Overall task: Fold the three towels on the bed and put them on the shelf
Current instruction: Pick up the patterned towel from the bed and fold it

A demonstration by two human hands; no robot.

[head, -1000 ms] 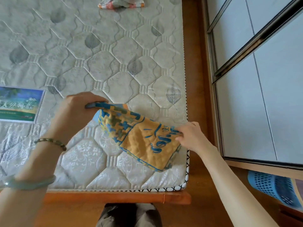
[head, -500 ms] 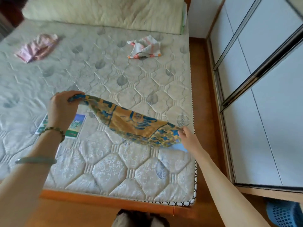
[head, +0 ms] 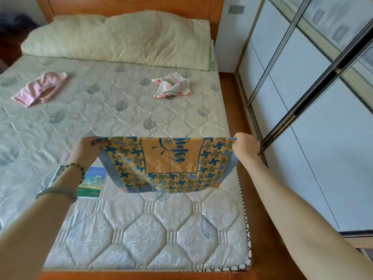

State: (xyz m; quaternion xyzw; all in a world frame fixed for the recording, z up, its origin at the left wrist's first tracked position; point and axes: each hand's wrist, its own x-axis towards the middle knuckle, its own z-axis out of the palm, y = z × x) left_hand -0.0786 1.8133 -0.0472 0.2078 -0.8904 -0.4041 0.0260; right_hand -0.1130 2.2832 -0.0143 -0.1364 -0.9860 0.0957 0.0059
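Quilted mattress of the bed (head: 141, 229) fills most of the head view, with a wooden frame round it, a cream quilt (head: 121, 39) rolled along the headboard end and sliding wardrobe doors (head: 323, 138) on the right. Patterned towel (head: 171, 164), orange with a blue check border, is held in the air over the near right part of the mattress and spread wide between both hands. Its lower edge hangs free, and I cannot tell whether it brushes the surface. Left hand (head: 84, 150) has its fingers curled over the top left corner and grips it. Right hand (head: 245, 146) pinches the top right corner. The top edge is taut and roughly level. Single layer or already doubled: cannot tell. Pink towel (head: 39, 88) lies crumpled at the far left of the mattress. White towel with orange trim (head: 172, 85) lies crumpled toward the far right. Both are well apart from the hands. Printed label (head: 91, 182) sits on the mattress below the left wrist. No shelf is in view. Judgement: the step in hand is opening out the first towel for a fold, so the task is at an early stage, with two towels unfolded. The next move probably calls for bringing the two held corners together, or laying the cloth flat first, with the edges kept matched since the soft cloth will sag and skew
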